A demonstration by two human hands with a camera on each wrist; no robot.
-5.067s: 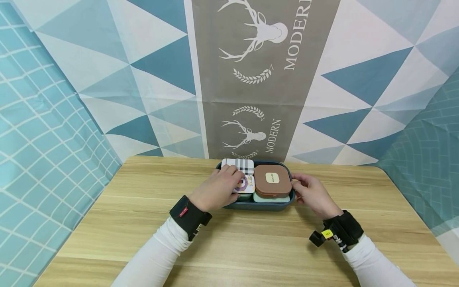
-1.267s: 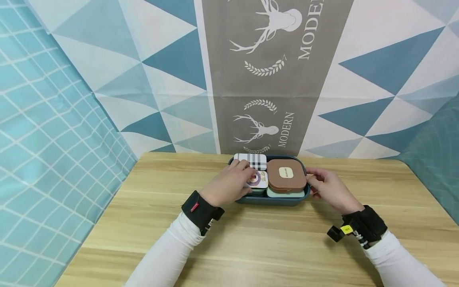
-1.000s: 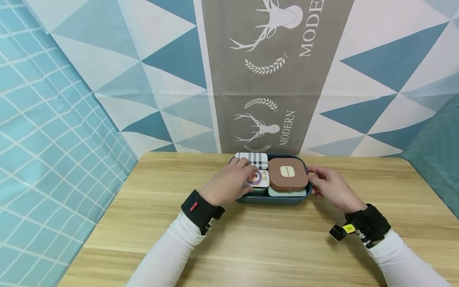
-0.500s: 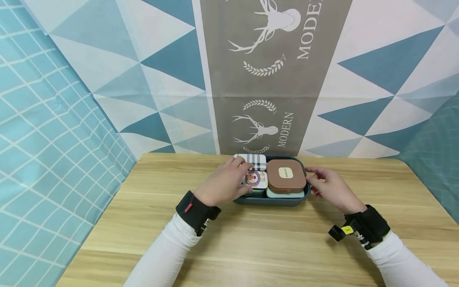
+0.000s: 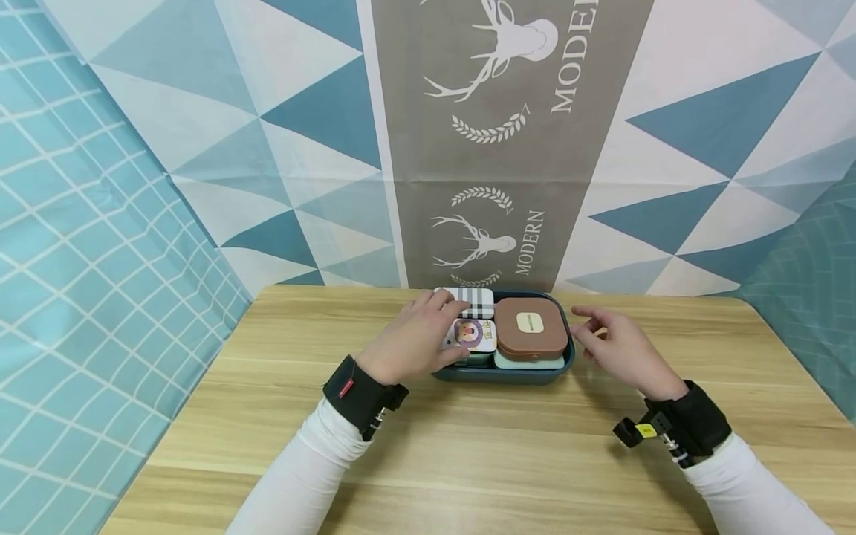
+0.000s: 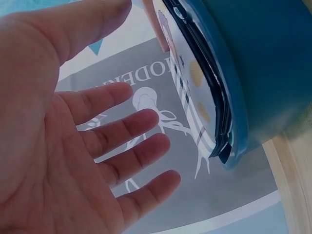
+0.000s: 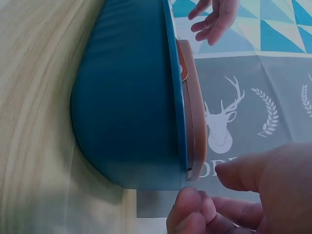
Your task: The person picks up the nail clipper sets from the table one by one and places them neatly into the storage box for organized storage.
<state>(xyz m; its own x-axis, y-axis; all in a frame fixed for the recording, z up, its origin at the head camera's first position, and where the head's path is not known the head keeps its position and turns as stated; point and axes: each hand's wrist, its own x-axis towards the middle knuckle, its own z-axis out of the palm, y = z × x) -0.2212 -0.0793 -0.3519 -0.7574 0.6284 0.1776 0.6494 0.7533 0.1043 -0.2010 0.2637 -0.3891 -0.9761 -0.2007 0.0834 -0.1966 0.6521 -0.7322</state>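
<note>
A dark blue oval bin point(image 5: 504, 377) holds several small cases near the table's back edge. Inside at left lie a case with a lion picture point(image 5: 471, 334) and a plaid case point(image 5: 478, 297). At right a brown square case point(image 5: 518, 338) sits on a pale mint one point(image 5: 528, 364). My left hand point(image 5: 414, 338) hovers over the bin's left end; in the left wrist view its fingers point(image 6: 141, 122) are spread and hold nothing. By the bin's right end, my right hand point(image 5: 618, 349) has loosely bent fingers; the right wrist view shows a gap between thumb and brown case point(image 7: 195, 112).
The bin stands on a wood-grain table point(image 5: 468, 461). Close behind rises a patterned cloth backdrop point(image 5: 461, 163) with deer heads and triangles. A blue gridded cloth point(image 5: 107, 297) hangs at left, and a teal cloth point(image 5: 802, 253) at right.
My left hand has drawn back leftward off the lion case, uncovering more of its picture. My right fingers have let go of the bin's rim and moved slightly right. The cases stay put.
</note>
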